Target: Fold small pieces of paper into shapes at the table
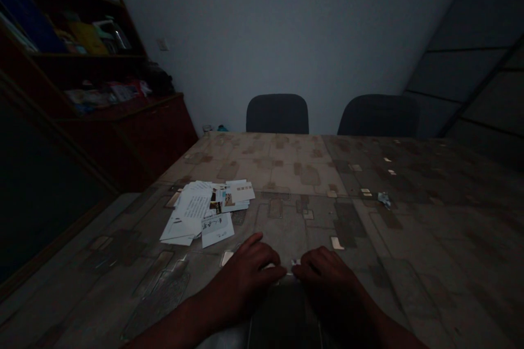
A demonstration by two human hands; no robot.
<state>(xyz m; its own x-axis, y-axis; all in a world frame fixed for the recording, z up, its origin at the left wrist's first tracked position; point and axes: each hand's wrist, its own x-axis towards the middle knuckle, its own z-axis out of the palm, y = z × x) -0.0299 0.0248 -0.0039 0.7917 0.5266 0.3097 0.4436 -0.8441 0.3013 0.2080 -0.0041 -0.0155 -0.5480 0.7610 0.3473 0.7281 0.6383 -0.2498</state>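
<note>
My left hand [256,262] is at the near part of the table, its fingers curled towards the thumb. A sliver of something pale shows at its grip, too dim to name. Close beside it, my right hand [325,270] is closed, with a small pale piece [295,263] at its fingertips. The two hands are a small gap apart. Below them lies a dark, flat rectangular thing [280,313], partly covered by the hands; its kind cannot be made out.
A loose stack of white printed cards and papers [192,210] lies on the patterned tablecloth [286,166], left of my hands. A crumpled scrap [383,199] lies farther right. Two dark chairs [277,113] stand behind the table. A filled cabinet [123,114] is at left.
</note>
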